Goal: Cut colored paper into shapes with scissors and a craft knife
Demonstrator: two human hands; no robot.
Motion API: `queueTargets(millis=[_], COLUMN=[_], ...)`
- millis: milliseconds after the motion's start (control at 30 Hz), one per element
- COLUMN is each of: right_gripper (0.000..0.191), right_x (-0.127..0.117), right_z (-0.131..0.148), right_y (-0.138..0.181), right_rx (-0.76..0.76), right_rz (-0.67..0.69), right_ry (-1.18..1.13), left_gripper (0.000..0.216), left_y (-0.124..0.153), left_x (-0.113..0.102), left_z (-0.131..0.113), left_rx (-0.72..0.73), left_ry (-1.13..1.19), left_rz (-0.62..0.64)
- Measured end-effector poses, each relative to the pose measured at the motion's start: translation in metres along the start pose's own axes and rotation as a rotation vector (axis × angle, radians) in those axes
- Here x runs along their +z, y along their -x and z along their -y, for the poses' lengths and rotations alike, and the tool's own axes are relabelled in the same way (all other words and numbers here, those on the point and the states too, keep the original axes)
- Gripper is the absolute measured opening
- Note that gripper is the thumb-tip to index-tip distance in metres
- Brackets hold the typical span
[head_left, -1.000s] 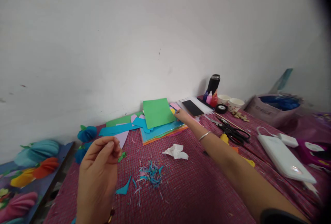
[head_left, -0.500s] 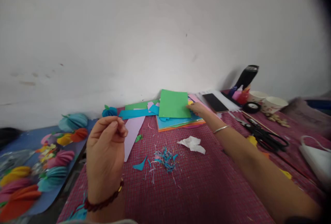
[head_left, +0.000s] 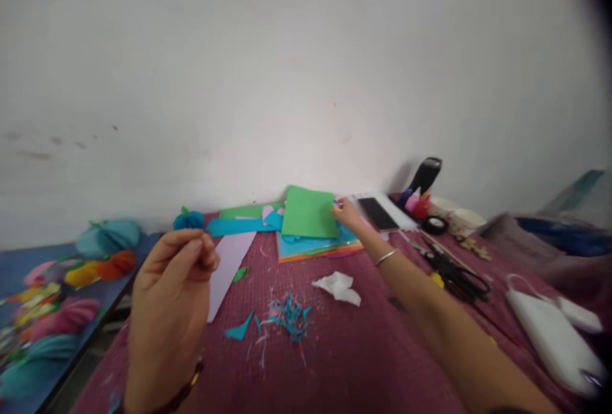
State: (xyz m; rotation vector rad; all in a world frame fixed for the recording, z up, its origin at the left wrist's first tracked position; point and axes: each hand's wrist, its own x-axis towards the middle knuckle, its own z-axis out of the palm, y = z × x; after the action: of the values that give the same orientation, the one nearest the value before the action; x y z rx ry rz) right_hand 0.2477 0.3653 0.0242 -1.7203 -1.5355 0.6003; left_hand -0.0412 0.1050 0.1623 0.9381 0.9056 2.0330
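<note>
My left hand (head_left: 174,302) is raised at the left above the table, its thumb and fingers drawn together in a pinch. Whatever may be between those fingertips is hidden. Farther off, my right hand (head_left: 345,212) reaches to the back of the table and pinches the right edge of a green paper sheet (head_left: 310,213). Beneath that sheet lies a stack of coloured papers (head_left: 306,251), with blue and orange edges showing. Blue paper strips (head_left: 236,227) and a lilac paper piece (head_left: 228,267) lie left of it.
Paper shreds (head_left: 289,318) and a crumpled white tissue (head_left: 339,288) lie mid-table. Rightward are scissors (head_left: 456,277), a phone (head_left: 377,214), black tape (head_left: 435,225), paper cups (head_left: 466,221) and a white device (head_left: 549,337). Folded paper pumpkins (head_left: 108,238) sit on a blue surface at left.
My view has shifted to the right and up, so the table's things appear farther left and lower. My right hand stays at the green sheet's edge; my left hand keeps its pinch.
</note>
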Motion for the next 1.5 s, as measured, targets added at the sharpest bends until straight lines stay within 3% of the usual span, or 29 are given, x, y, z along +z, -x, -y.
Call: queueTargets(millis=[200,400,667,833,1033,1233,1300,1400,1500], right_gripper=[0.058,0.034,0.033,0.034,0.033,0.021,0.024,0.029,0.033], right_x=[0.0,0.011,0.02,0.007,-0.042,-0.103,-0.12,-0.143,-0.159], right_z=[0.012,0.01,0.01,0.02,0.045,0.07,0.076,0.08,0.08], right_y=[-0.027,-0.049,-0.059,-0.049,-0.016,0.047,0.074,0.114,0.151], right_rx=[-0.024,0.027,0.078,0.094,0.059,-0.051,-0.085,-0.107,-0.101], right_rz=[-0.044,0.008,0.048,0.097,0.078,0.058,0.089,0.172,0.259], right_ry=[0.009,-0.062,-0.239,-0.403,-0.574,-0.727,-0.761,-0.78,-0.79], left_gripper=[0.011,0.015,0.018,0.015,0.011,0.017,0.035,0.081,0.096], left_y=[-0.01,-0.013,-0.013,-0.008,-0.001,0.011,0.014,0.013,0.011], left_x=[-0.007,-0.005,-0.001,0.0,0.0,0.003,0.008,0.025,0.051], left_z=[0.011,0.016,0.025,0.02,0.008,0.004,0.008,0.021,0.035], left_rx=[-0.043,-0.064,-0.086,-0.067,-0.028,0.008,0.053,0.145,0.11], left_ry=[-0.014,-0.054,-0.106,-0.102,-0.071,-0.073,-0.145,-0.257,-0.357], left_rz=[-0.068,-0.138,-0.113,-0.085,-0.023,0.122,0.201,0.311,0.425])
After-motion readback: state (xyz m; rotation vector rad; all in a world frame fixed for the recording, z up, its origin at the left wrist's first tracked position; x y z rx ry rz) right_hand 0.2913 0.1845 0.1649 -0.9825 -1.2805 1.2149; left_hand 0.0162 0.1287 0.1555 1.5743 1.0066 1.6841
